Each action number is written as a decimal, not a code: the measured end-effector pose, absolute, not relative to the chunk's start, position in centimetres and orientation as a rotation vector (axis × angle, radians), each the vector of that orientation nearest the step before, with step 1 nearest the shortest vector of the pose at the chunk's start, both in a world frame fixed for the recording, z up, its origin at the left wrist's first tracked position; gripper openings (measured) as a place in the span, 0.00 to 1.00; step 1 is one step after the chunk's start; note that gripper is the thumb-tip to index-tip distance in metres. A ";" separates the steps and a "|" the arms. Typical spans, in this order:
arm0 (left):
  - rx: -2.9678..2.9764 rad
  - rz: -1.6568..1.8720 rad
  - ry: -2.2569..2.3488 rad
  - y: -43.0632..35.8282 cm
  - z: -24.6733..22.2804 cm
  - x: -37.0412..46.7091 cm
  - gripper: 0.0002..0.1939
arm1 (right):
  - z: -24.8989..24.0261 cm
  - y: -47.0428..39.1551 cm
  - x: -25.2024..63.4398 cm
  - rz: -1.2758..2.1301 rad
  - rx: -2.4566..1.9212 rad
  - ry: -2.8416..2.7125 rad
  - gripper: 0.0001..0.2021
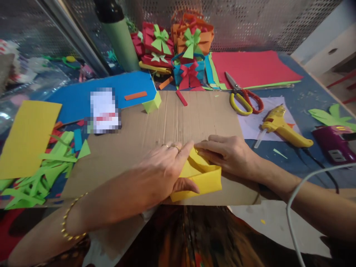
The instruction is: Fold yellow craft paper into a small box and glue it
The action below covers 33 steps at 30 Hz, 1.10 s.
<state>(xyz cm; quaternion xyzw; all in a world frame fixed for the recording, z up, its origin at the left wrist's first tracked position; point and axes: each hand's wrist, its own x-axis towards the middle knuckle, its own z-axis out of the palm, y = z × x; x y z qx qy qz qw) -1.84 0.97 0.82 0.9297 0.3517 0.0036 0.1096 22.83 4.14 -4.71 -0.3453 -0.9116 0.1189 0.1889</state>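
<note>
A folded yellow paper box (205, 180) with low upright walls rests on the cardboard sheet (191, 122) in front of me. My left hand (167, 167) grips its left side, the thumb against the near wall and the fingers over the far edge. At the far right corner, the fingers of my right hand (225, 152) are pressed together on the yellow paper. Both hands meet near that far edge and hide part of it.
Scissors (241, 97) and a yellow glue gun (283, 126) lie to the right. Red paper sheets (250, 68), small paper bags with bows (189, 74) and a green bottle (119, 44) stand behind. Green scraps (47, 178) pile up left. A pale cable (292, 207) crosses my right forearm.
</note>
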 end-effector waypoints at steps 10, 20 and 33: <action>2.600 0.443 1.207 -2.8 -0.9 -4.0 0.28 | -5.1 3.5 22.7 0.143 -0.872 -2.534 0.11; 2.792 0.585 1.206 -4.1 -2.5 -3.4 0.48 | -5.2 2.7 23.3 0.093 -0.861 -2.570 0.10; 2.762 0.632 1.206 -2.9 -2.6 -3.2 0.46 | -4.6 2.6 23.3 0.048 -0.813 -2.610 0.09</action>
